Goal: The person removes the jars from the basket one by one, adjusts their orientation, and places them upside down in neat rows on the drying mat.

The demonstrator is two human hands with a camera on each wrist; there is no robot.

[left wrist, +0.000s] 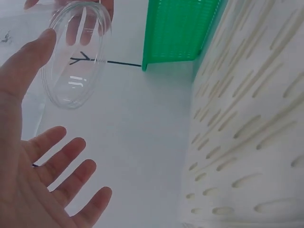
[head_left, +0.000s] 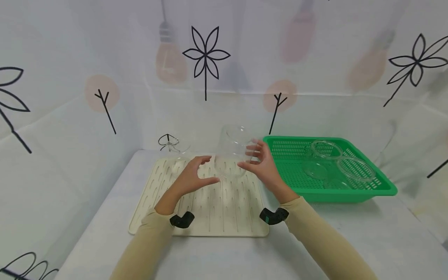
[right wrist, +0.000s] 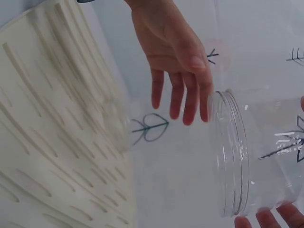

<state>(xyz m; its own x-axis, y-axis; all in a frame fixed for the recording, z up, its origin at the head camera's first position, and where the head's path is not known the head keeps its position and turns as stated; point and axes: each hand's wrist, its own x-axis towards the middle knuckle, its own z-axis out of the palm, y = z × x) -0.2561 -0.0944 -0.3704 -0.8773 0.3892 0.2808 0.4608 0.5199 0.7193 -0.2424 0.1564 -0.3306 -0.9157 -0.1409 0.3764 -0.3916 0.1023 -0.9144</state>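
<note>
A clear jar (head_left: 229, 155) is held above the ribbed cream drying mat (head_left: 210, 221) by my right hand (head_left: 265, 165), its thumb and fingers curled on the jar's right side. The right wrist view shows the jar's threaded rim (right wrist: 232, 156) facing the mat. At the jar's left is my left hand (head_left: 192, 177), thumb and fingers spread apart. In the left wrist view that thumb (left wrist: 35, 52) overlaps the jar's rim. A second clear vessel (head_left: 179, 165), faint against the pale background, stands on the back left of the mat.
Right of the mat sits a green perforated basket (head_left: 336, 196). Inside it lie clear jars, with one round rim (head_left: 327, 149) and another rim (head_left: 356, 169) showing. A patterned cloth (head_left: 241, 77) hangs behind the white tabletop (head_left: 224, 260).
</note>
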